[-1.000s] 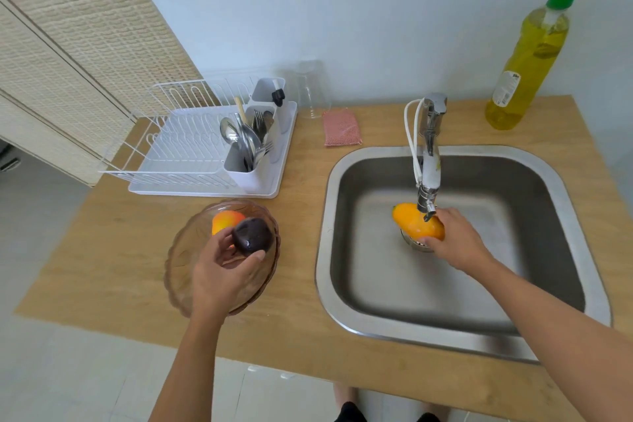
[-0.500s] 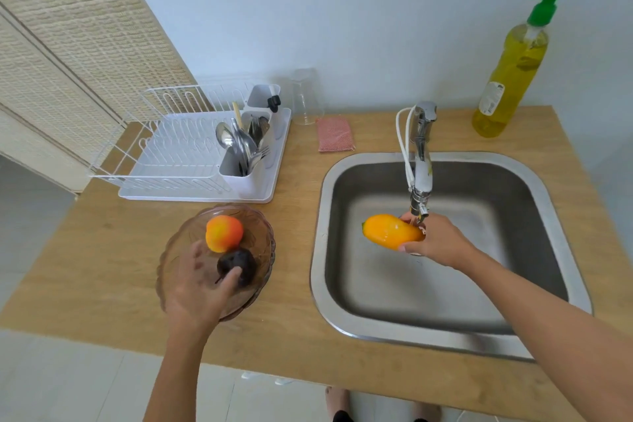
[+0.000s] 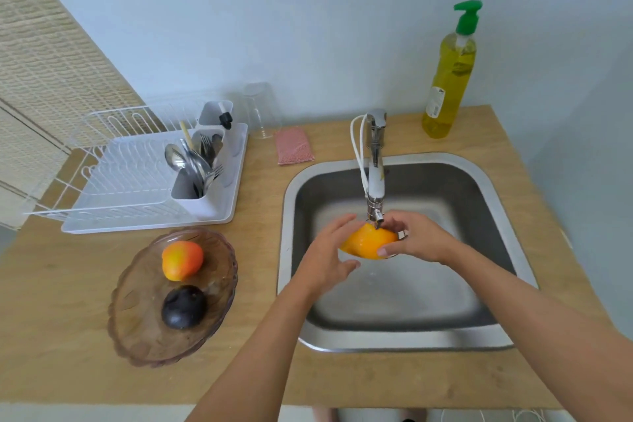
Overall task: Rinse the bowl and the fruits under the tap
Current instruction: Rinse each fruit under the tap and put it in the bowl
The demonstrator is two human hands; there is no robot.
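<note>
Rinsing of one fruit appears to be the step in hand: the yellow-orange oval fruit [image 3: 368, 245] sits directly under the spout of the chrome tap [image 3: 375, 164], above the basin of the stainless steel sink [image 3: 394, 341]. Your left hand [image 3: 323, 262] clasps its left end, fingers over the top and thumb beneath. Your right hand [image 3: 419, 243] pinches its right end between curled fingers and thumb. Whether water is flowing cannot be told from this view, so confirm the stream first. Turn the fruit slowly about its long axis, passing it from hand to hand so that every face, including the patches under your fingertips, meets the water. Hold it low over the basin to limit splash onto the wooden counter [image 3: 376, 384], and grip firmly, since a wet smooth skin is likely to slip. Count of items: three fruits in all, one in your hands and two in the brown translucent glass bowl [image 3: 137, 336], namely the round orange-red fruit [image 3: 181, 260] and the round dark purple fruit [image 3: 184, 307]; one bowl, standing on the counter just left of the sink; one tap; one sink; one white dish rack [image 3: 130, 178]; one yellow soap bottle with green pump [image 3: 448, 79]; one pink sponge [image 3: 294, 146].
</note>
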